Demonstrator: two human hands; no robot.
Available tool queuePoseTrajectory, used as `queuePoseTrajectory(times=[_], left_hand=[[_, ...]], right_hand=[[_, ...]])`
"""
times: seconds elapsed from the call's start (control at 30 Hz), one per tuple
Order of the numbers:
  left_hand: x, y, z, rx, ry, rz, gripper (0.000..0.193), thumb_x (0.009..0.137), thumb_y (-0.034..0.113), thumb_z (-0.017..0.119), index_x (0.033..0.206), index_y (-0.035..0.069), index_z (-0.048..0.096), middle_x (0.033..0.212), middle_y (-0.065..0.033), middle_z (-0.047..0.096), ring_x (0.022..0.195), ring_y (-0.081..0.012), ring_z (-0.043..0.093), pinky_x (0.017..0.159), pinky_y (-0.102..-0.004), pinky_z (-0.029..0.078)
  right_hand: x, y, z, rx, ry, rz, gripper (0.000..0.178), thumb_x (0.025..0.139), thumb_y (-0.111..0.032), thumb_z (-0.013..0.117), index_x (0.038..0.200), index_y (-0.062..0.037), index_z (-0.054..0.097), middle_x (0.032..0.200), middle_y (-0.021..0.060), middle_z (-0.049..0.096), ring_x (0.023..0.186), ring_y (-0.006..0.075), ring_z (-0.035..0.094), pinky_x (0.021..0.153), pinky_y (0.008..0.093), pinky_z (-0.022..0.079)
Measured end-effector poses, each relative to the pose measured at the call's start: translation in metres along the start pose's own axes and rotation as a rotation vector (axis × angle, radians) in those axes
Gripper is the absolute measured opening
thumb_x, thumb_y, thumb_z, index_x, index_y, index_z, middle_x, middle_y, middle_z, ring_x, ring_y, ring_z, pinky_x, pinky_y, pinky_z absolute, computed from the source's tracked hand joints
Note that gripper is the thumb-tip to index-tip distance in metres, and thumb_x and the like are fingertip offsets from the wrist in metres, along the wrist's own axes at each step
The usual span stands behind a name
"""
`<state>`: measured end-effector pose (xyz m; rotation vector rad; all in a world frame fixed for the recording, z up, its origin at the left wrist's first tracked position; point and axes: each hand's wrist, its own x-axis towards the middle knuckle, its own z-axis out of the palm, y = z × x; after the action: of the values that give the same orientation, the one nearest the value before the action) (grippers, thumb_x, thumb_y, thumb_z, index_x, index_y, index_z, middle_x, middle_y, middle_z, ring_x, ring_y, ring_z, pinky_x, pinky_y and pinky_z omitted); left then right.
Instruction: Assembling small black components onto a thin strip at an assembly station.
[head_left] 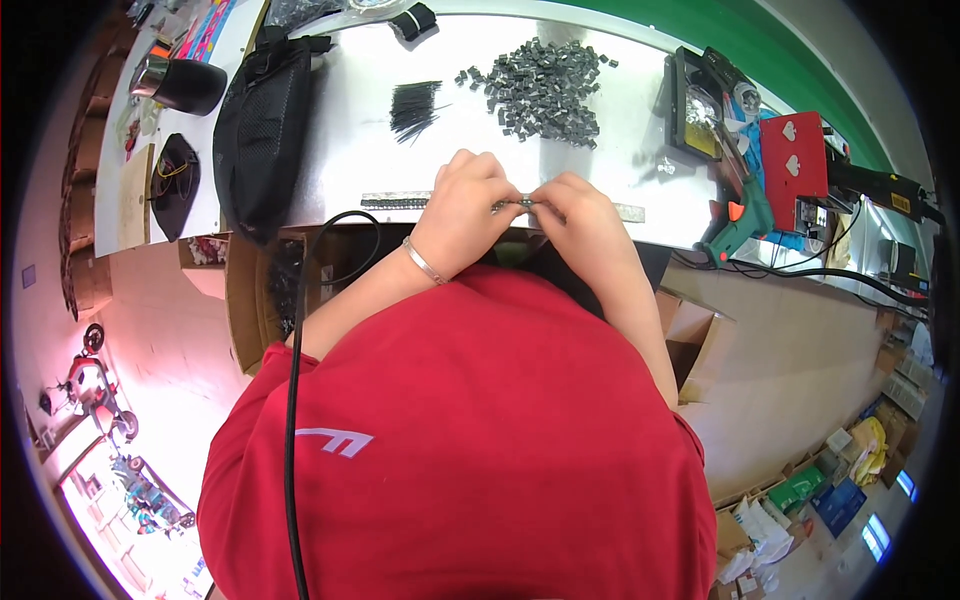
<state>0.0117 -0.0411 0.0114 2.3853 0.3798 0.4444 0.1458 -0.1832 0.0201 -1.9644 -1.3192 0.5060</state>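
Note:
My left hand point(465, 205) and my right hand point(580, 212) meet at the table's near edge, fingers pinched. Between their fingertips is a small dark part point(526, 203) with a shiny face; the fingers cover most of it. Under and beside the hands lies a long narrow metal strip point(630, 213). Its left stretch carries a row of small dark pieces point(395, 202), and its middle is hidden by my hands. Farther off sits a heap of small black blocks point(545, 90) with shiny faces. Left of the heap lies a bundle of thin black sticks or wires point(413, 108).
A black bag point(265, 130) and a dark cup point(180, 84) stand on the left. At right are a green glue gun point(740, 225), a red box point(793, 155) and a black tray point(693, 105). A black cable point(294, 400) runs over my front.

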Motion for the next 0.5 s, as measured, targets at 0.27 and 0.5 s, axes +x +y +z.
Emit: queuePoseTrajectory(times=[0.27,0.5], left_hand=[[-0.0053,-0.0029,-0.0046,-0.004,-0.023,-0.012,0.012,0.074,0.010,0.081,0.084,0.007,0.075,0.089,-0.0025,0.061,0.091,-0.0248,0.055,0.085,-0.0353,0.045],[-0.0061,-0.0055,-0.0099,-0.005,-0.051,-0.005,0.014,0.075,0.011,0.081,0.088,0.009,0.075,0.091,-0.0017,0.061,0.093,-0.0245,0.055,0.086,-0.0353,0.043]], right_hand=[[-0.0012,-0.0034,0.0027,0.049,-0.014,0.035,0.010,0.087,-0.003,0.068,0.097,-0.0001,0.070,0.092,0.0133,0.065,0.079,0.0304,0.068,0.071,0.0364,0.055],[-0.0006,-0.0066,0.0049,0.074,0.003,0.043,0.008,0.085,-0.004,0.067,0.091,0.0007,0.070,0.091,0.0143,0.067,0.082,0.0335,0.067,0.073,0.0406,0.055]])
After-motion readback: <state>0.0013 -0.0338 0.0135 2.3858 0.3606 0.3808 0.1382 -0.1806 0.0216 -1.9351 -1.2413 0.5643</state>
